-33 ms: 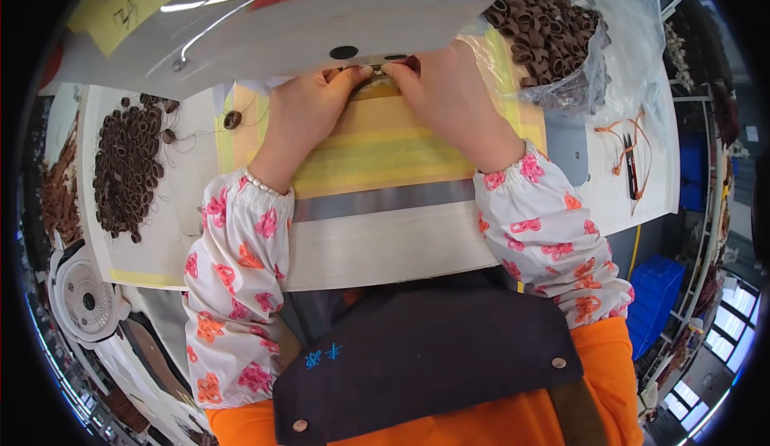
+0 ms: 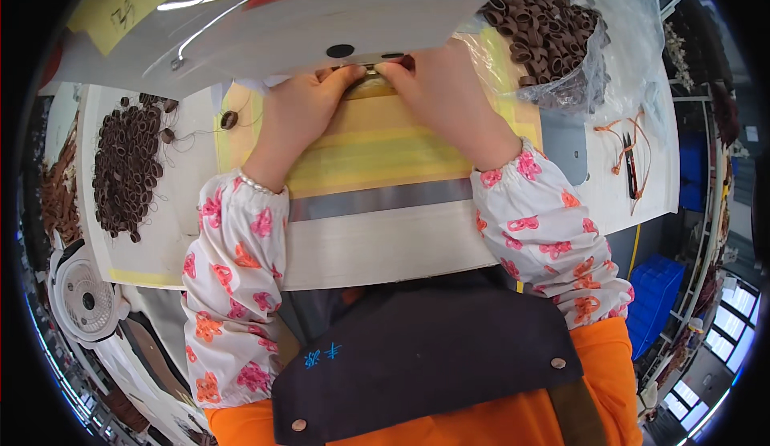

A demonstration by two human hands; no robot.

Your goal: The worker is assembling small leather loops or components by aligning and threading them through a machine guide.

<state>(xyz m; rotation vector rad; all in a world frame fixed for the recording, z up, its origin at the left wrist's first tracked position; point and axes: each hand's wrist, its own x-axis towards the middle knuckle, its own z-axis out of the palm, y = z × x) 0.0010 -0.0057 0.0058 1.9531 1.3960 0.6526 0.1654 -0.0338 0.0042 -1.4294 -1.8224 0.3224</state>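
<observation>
Both hands meet under the front of a white sewing machine (image 2: 321, 25). My left hand (image 2: 301, 113) is closed, thumb and fingers pinched together at the work spot. From the other side my right hand (image 2: 453, 101) pinches in the same way, its thumb tip close to the left one. Whatever sits between the fingertips is too small and too shaded to make out. Yellow tape (image 2: 369, 157) covers the bed just below my wrists. One brown loop (image 2: 228, 119) with thin threads lies beside my left wrist.
Many brown loops (image 2: 124, 169) with loose threads are heaped on the table's left. At the back right, a clear plastic bag (image 2: 622, 53) holds more brown loops (image 2: 545, 33). Dark thread snips (image 2: 631, 165) with an orange cord lie at the right. A white fan (image 2: 84, 298) stands lower left.
Both hands appear slightly further left, along with the machine and the lone loop, as the view shifts a little. The pinch at the work spot stays the same.
</observation>
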